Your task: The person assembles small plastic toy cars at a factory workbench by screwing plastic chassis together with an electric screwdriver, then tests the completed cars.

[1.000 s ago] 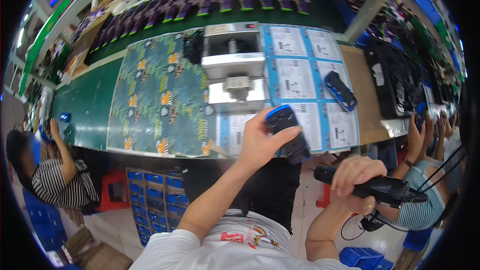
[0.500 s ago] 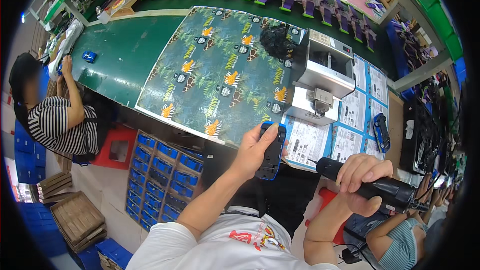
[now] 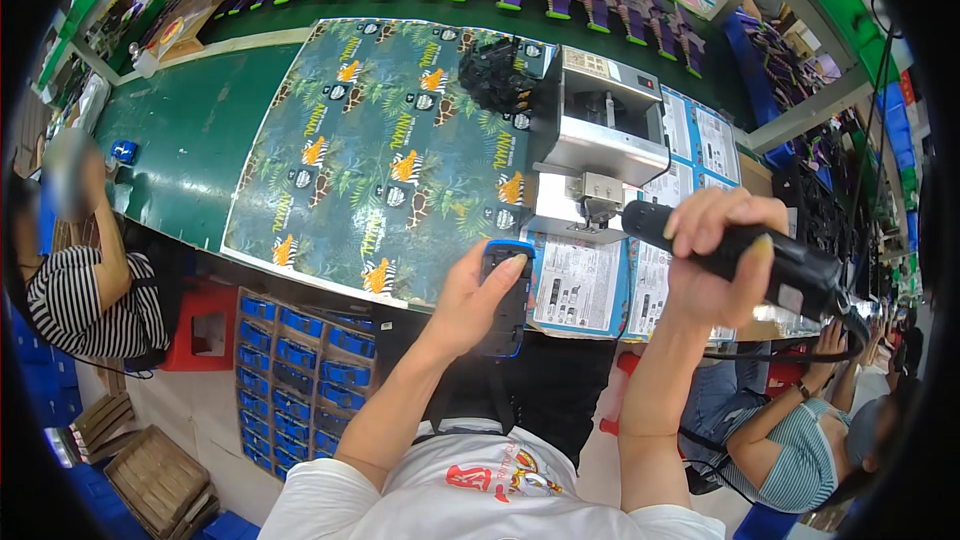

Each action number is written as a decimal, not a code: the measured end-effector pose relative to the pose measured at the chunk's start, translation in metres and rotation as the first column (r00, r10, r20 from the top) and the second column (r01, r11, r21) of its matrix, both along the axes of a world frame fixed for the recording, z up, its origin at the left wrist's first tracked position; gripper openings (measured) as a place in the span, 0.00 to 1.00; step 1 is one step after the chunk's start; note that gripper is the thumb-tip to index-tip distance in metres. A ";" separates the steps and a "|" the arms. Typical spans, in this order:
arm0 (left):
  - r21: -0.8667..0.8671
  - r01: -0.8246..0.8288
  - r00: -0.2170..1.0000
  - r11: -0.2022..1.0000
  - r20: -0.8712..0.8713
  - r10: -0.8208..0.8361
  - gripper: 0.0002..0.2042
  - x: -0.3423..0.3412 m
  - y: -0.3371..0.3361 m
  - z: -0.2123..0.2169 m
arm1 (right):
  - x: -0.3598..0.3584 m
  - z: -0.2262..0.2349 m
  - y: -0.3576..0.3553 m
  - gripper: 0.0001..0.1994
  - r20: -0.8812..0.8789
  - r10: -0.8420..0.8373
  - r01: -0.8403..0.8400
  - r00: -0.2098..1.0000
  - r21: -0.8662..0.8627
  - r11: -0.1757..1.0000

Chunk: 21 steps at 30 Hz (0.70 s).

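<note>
**Tool raised, part held at the bench edge**

The right hand [image 3: 715,240] is clamped around a black powered screwdriver [image 3: 750,255], and it now sits higher in the frame than a moment ago, up at centre right with the tool's tip close to the grey machine [image 3: 605,125]. A second ago that hand hung low near the lower right, the tool lying almost level. I'd read this as the tool being brought up to working height.

The left hand [image 3: 470,295] stays closed on a small black part with a blue rim [image 3: 507,290], thumb along its top edge, just below the centre of the frame. It has drifted down and to the left, off the white printed sheets [image 3: 580,285], and is now held at the near edge of the surface [image 3: 190,125].

The two hands are apart. To the left lies the leafy patterned sheet [image 3: 370,150]; a person in a striped top [image 3: 85,295] sits at the far left.
</note>
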<state>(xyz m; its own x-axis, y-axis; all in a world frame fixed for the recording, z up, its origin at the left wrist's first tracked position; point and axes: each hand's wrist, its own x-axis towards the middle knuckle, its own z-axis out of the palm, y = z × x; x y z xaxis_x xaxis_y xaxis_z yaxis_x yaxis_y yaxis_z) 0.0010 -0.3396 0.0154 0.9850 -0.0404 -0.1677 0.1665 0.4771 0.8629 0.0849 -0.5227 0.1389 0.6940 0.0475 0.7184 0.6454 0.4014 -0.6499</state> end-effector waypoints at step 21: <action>0.013 0.060 0.998 0.998 0.022 -0.060 0.13 0.002 0.002 -0.002 | -0.028 0.003 0.028 0.21 -0.094 0.174 -0.169 0.980 0.058 0.984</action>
